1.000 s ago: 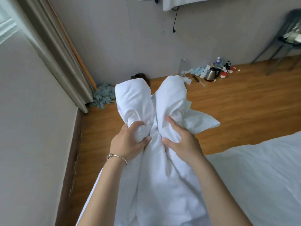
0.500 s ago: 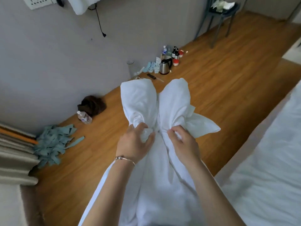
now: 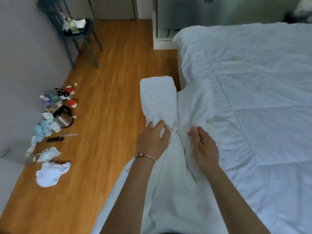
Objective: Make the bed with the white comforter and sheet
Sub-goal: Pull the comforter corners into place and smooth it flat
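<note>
A white comforter [image 3: 253, 102] lies spread and wrinkled over the bed on the right. At its near left edge, a corner is bunched into a thick roll [image 3: 158, 98] that stands up over the floor. My left hand [image 3: 152, 139] grips the neck of this roll, fingers curled into the fabric. My right hand [image 3: 204, 146] lies just right of it, fingers fairly straight and blurred, touching the gathered cloth. The second bunch [image 3: 194, 105] sags toward the bed. No separate sheet can be told apart.
On the wooden floor [image 3: 109, 81] by the left wall stand a metal kettle [image 3: 62, 117], bottles and red cups [image 3: 65, 97], blue rags [image 3: 43, 129], a phone [image 3: 54, 139] and a white cloth [image 3: 50, 173]. A dark chair [image 3: 74, 31] stands further back.
My head turned right, so the bed now fills the right side. My right hand loosened its grip and the right bunch dropped toward the bed. My left hand still holds its bunch.
</note>
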Demonstrator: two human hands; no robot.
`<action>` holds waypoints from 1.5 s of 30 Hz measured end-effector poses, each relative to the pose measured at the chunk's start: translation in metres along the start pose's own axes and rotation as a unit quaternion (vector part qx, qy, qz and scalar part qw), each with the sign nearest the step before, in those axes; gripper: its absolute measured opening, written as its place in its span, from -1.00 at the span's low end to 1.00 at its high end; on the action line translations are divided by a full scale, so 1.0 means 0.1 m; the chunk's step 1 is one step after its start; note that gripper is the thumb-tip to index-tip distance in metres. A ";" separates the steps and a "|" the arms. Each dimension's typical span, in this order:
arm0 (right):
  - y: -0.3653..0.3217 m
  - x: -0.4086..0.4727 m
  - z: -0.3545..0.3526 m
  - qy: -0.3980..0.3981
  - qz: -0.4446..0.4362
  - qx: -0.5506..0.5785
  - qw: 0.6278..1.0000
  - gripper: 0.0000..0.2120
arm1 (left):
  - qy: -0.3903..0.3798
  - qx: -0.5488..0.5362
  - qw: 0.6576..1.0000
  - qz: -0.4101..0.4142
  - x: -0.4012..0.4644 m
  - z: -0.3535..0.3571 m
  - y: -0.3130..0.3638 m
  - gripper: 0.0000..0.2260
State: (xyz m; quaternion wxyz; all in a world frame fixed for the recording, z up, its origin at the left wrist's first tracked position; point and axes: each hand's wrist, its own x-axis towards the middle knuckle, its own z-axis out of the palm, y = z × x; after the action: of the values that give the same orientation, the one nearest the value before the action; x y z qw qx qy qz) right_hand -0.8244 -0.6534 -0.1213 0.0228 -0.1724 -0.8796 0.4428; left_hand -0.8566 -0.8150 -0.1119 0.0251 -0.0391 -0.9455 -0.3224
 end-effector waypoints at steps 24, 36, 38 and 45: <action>0.74 4.11 -1.43 0.390 0.383 0.076 0.834 -0.78 | -0.317 -0.066 0.836 0.444 4.97 2.90 2.73 -0.78; 1.51 4.97 -3.02 0.495 0.394 0.135 0.763 -0.86 | -0.445 -0.139 0.798 0.382 5.65 4.13 4.48 -0.62; 1.67 4.96 -3.29 0.516 0.379 0.150 0.754 -0.86 | -0.458 -0.141 0.786 0.391 5.67 4.29 4.82 -0.63; 2.17 4.64 -4.12 0.565 0.368 0.167 0.719 -0.84 | -0.526 -0.200 0.749 0.350 5.51 4.88 5.83 -0.63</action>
State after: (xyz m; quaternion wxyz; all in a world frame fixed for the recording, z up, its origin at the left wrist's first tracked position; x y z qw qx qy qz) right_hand -1.1193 -0.0667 -0.0942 0.3791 -0.6942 -0.4824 0.3764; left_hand -1.3632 -0.0251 -0.1032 -0.3740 -0.5346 -0.6430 -0.4011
